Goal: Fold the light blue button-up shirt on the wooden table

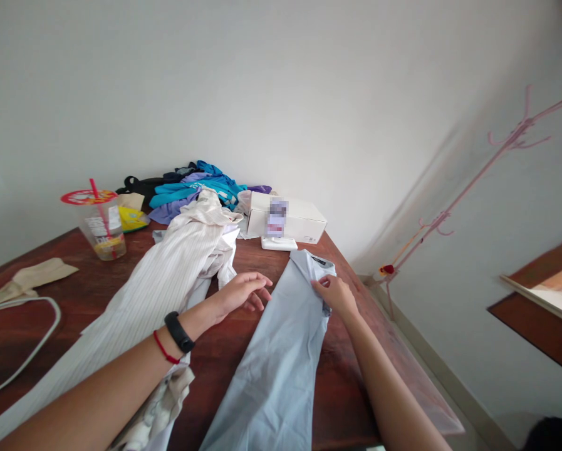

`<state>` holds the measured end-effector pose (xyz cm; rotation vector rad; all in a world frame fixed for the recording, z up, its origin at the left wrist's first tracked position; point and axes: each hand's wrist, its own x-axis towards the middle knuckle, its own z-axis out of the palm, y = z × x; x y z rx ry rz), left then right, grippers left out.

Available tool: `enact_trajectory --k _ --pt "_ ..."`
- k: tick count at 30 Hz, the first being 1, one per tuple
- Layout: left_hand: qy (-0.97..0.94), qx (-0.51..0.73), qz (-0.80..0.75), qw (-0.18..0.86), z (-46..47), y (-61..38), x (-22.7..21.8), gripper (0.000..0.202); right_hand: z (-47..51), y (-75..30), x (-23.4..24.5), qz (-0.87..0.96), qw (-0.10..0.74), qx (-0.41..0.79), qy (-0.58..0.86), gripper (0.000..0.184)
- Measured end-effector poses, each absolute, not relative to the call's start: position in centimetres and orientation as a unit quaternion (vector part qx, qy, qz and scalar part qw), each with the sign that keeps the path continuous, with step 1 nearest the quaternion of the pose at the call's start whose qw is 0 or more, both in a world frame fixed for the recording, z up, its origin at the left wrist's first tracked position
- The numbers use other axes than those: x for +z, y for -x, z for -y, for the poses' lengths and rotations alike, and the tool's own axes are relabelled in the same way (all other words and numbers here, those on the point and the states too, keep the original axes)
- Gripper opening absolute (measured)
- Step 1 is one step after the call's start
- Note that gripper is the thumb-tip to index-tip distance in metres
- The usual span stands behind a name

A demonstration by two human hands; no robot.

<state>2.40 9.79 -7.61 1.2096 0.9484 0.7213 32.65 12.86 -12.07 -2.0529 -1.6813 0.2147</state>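
Observation:
A light blue shirt (pixel 281 351), folded into a long narrow strip, lies on the dark wooden table (pixel 97 300) with its collar at the far end. My right hand (pixel 336 294) pinches the shirt's edge just below the collar. My left hand (pixel 240 293), with a black band and a red string at the wrist, hovers open beside the strip's left edge, fingers stretched toward it. A cream striped garment (pixel 168 275) lies spread out to the left of it.
A pile of blue, purple and black clothes (pixel 196 188) sits at the table's back by the wall. A white box (pixel 285 219), a plastic cup with a red straw (pixel 99 225), a beige cloth (pixel 31 279) and a grey cord (pixel 46 332) are there too. A pink coat stand (pixel 454 200) stands right.

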Motion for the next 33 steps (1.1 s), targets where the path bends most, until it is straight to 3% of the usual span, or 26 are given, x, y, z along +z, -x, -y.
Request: enact_trajectory --k 3,11,14,17,19,23,28,33 --pt "-0.544 0.322 -0.415 0.654 -9.6 -2.4 -7.6 0.036 -12.7 -32.9 -12.2 0.622 0.179 0.085 0.758 0.029" --pt "-0.511 0.325 -0.399 0.688 -9.7 -2.1 -7.5 0.037 -12.7 -32.3 -12.1 0.637 0.209 0.076 0.738 0.026" --pt "-0.502 0.331 -0.397 0.693 -9.9 -2.0 -7.7 0.035 -12.7 -31.7 -11.4 0.648 0.294 0.104 0.695 0.033" --pt "-0.478 0.344 -0.376 0.715 -10.1 -1.8 -8.1 0.040 -12.0 -30.2 -10.7 0.661 0.411 0.194 0.597 0.038" --pt "-0.452 0.354 -0.365 0.733 -10.3 -1.7 -8.3 0.047 -11.1 -28.9 -10.3 0.676 0.440 0.262 0.529 0.040" --pt "-0.427 0.342 -0.361 0.755 -10.3 -1.8 -8.3 0.055 -8.6 -26.2 -9.5 0.716 0.407 0.372 0.429 0.040" --pt "-0.540 0.266 -0.333 0.726 -9.4 -1.8 -8.0 0.073 -6.3 -24.1 -9.0 0.750 0.286 0.494 0.335 0.036" --pt "-0.611 0.264 -0.355 0.656 -9.4 -2.3 -8.6 0.048 -6.0 -23.8 -9.2 0.708 0.293 0.593 0.249 0.034"
